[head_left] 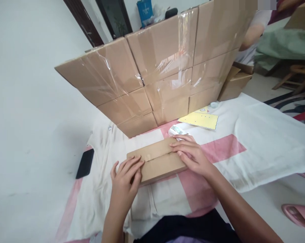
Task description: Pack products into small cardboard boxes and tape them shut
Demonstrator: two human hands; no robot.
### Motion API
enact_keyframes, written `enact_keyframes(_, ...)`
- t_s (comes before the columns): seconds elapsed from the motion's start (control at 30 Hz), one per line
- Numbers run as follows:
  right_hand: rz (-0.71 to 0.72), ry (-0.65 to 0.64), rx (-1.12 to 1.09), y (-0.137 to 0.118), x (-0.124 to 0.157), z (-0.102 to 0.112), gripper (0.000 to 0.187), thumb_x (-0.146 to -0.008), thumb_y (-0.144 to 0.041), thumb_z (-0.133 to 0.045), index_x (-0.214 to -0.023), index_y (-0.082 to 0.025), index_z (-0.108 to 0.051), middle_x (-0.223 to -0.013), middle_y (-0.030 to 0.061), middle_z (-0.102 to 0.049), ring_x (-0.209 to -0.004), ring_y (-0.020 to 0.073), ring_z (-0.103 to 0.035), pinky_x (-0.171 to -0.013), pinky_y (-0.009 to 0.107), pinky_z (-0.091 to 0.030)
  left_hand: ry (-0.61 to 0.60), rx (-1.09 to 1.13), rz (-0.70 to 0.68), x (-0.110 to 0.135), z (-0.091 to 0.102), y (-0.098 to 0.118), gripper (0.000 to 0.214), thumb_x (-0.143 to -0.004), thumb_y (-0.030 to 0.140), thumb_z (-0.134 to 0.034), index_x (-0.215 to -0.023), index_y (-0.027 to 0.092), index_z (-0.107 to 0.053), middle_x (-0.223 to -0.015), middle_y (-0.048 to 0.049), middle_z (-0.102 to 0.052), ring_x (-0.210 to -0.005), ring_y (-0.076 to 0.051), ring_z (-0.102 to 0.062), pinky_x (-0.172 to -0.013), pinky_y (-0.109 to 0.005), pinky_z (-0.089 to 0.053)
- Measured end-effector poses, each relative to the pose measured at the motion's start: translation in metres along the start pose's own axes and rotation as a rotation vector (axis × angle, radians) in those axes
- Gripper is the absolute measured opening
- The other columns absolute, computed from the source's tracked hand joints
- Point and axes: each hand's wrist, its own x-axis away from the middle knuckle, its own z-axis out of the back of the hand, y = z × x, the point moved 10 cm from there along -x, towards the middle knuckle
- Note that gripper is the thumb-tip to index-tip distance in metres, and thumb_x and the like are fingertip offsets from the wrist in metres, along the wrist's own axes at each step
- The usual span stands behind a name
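Note:
A small flat cardboard box lies on a white and pink cloth in front of me, with clear tape along its top seam. My left hand rests flat on the box's left end, fingers stretched along the seam. My right hand lies flat on the box's right end, fingers together and pointing left. Both hands press on the box top and hold nothing.
A tall stack of taped cardboard boxes stands just behind. A black phone lies on the floor at left. A yellow sheet and a roll of tape lie behind the box. Another person's arm shows at the upper right.

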Motion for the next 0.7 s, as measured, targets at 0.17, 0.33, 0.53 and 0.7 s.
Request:
enact_keyframes(0.17,-0.317,0.162,-0.020,0.050,0.006,0.037,0.026,-0.100,-0.030,-0.053,-0.114,-0.023,-0.074,-0.122,0.0080,-0.075,-0.121,0.0271,-0.065,-0.105,0.044,-0.048,-0.075,-0.235,-0.065,0.003,-0.009,0.022,0.050,-0.098,0.044,-0.060,-0.146,0.031,-0.055,-0.140,-0.0075,-0.067,-0.128,-0.030,-0.059,-0.119,-0.054,-0.023)
enact_keyframes(0.33,-0.938,0.031,0.053,0.153,0.011,0.053,0.029,-0.093,-0.035,-0.052,-0.092,-0.017,-0.075,-0.103,0.0084,-0.072,-0.083,0.0204,-0.064,-0.075,0.031,-0.048,-0.023,-0.364,-0.182,0.002,-0.016,0.032,0.069,-0.088,0.061,-0.068,-0.147,0.027,-0.056,-0.136,-0.0131,-0.065,-0.122,-0.037,-0.057,-0.112,-0.056,-0.031)
enact_keyframes(0.53,-1.078,-0.144,0.014,0.196,0.004,0.029,0.020,-0.083,-0.029,-0.066,-0.067,-0.017,-0.061,-0.058,-0.0010,-0.052,-0.052,0.0123,-0.044,-0.051,0.027,-0.029,-0.003,-0.378,-0.181,0.006,-0.019,0.030,0.067,-0.090,0.058,-0.066,-0.148,0.026,-0.055,-0.135,-0.0141,-0.065,-0.122,-0.036,-0.056,-0.111,-0.055,-0.033)
enact_keyframes(0.7,-1.118,-0.167,-0.052,0.194,0.008,0.022,0.030,-0.086,-0.026,-0.067,-0.063,-0.019,-0.051,-0.053,-0.0012,-0.051,-0.048,0.0113,-0.045,-0.048,0.025,-0.033,0.009,-0.364,-0.159,0.008,-0.018,0.031,0.067,-0.089,0.056,-0.068,-0.148,0.027,-0.054,-0.136,-0.0133,-0.064,-0.124,-0.036,-0.055,-0.111,-0.054,-0.032)
